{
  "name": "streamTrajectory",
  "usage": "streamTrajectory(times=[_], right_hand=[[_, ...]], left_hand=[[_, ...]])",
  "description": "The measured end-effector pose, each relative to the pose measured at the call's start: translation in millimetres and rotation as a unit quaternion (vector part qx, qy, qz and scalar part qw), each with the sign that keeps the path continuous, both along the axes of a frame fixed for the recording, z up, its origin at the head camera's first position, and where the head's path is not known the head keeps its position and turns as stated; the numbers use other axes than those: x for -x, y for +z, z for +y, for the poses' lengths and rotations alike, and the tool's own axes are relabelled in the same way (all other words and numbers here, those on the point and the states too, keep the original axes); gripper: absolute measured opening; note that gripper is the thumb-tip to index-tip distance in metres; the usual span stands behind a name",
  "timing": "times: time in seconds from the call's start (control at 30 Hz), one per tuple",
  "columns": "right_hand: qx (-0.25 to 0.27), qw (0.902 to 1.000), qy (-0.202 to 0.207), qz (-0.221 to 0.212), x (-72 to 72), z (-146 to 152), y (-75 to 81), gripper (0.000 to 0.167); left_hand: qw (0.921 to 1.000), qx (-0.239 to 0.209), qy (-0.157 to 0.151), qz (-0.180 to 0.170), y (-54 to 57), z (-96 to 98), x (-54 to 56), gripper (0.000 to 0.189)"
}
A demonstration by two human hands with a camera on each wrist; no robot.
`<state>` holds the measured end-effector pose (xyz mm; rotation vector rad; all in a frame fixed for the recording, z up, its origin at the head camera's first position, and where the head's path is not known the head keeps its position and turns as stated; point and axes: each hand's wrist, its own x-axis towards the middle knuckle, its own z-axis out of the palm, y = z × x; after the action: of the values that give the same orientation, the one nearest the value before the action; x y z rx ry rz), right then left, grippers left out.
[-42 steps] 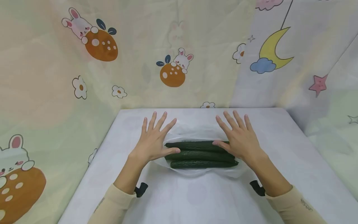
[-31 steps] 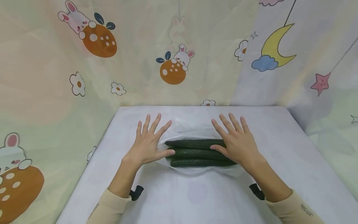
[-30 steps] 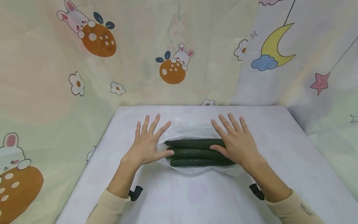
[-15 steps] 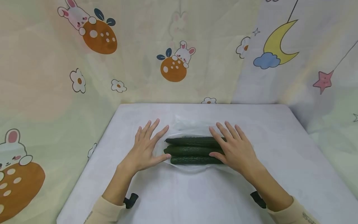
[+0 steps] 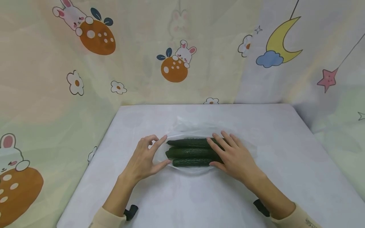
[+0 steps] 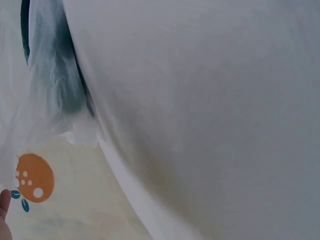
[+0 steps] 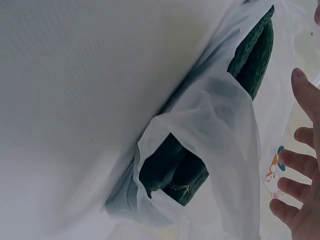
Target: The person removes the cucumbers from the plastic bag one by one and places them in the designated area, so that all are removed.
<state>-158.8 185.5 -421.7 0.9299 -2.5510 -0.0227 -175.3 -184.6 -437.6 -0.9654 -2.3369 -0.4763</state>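
Three dark green cucumbers (image 5: 189,153) lie side by side on a thin white plastic bag (image 5: 185,126) in the head view. My left hand (image 5: 142,158) is at their left ends, thumb and forefinger apart near the bag's edge, other fingers bent. My right hand (image 5: 235,158) spreads over their right ends and hides them. In the right wrist view, cucumber ends (image 7: 172,170) show through the bag's opening, and the right hand's spread fingers (image 7: 297,162) stand off from the bag. The left wrist view catches a fingertip (image 6: 4,200) beside the hanging bag film (image 6: 55,85).
A white-covered table (image 5: 194,196) carries the bag. Behind and beside it hangs a curtain (image 5: 137,47) printed with rabbits, oranges, flowers and a moon. A black strap piece (image 5: 131,212) sits at the left wrist, another (image 5: 260,207) at the right.
Both hands have come down and nearer the viewer. The left has shifted left off the cucumbers, its fingers going from spread to partly bent. The head view has tilted slightly downward.
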Motion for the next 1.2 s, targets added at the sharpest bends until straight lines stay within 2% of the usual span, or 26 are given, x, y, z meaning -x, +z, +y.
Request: streamTrajectory(times=[0.1, 0.33, 0.63, 0.77, 0.9, 1.07, 1.2], right_hand=[[0.000, 0.9999, 0.010, -0.006, -0.1, -4, -2.9, 0.088], [-0.002, 0.9996, 0.024, -0.016, -1.3, -10, -7.3, 0.085], [0.018, 0.9984, 0.048, -0.024, 1.9, -15, -13.5, 0.079], [0.030, 0.9969, 0.057, -0.046, 5.3, -15, -15.3, 0.074], [0.034, 0.9947, 0.057, -0.079, 6.0, -14, -15.3, 0.071], [0.041, 0.9928, 0.056, -0.098, 5.6, -13, -15.8, 0.071], [0.049, 0.9908, 0.057, -0.113, 8.2, -12, -17.3, 0.070]], left_hand=[[0.9999, 0.001, 0.011, 0.001, -2.7, -1.9, -1.1, 0.090], [0.9980, 0.024, 0.049, -0.031, -5.6, -1.9, 1.4, 0.084], [0.9890, 0.061, 0.088, -0.103, -8.8, 2.4, 5.2, 0.080], [0.9833, 0.069, 0.098, -0.137, -10.7, 5.1, 5.8, 0.077], [0.9772, 0.068, 0.097, -0.176, -11.0, 5.0, 6.6, 0.076], [0.9685, 0.050, 0.079, -0.231, -12.0, -1.6, 9.1, 0.076], [0.9665, 0.048, 0.072, -0.242, -14.3, -5.9, 11.3, 0.079]])
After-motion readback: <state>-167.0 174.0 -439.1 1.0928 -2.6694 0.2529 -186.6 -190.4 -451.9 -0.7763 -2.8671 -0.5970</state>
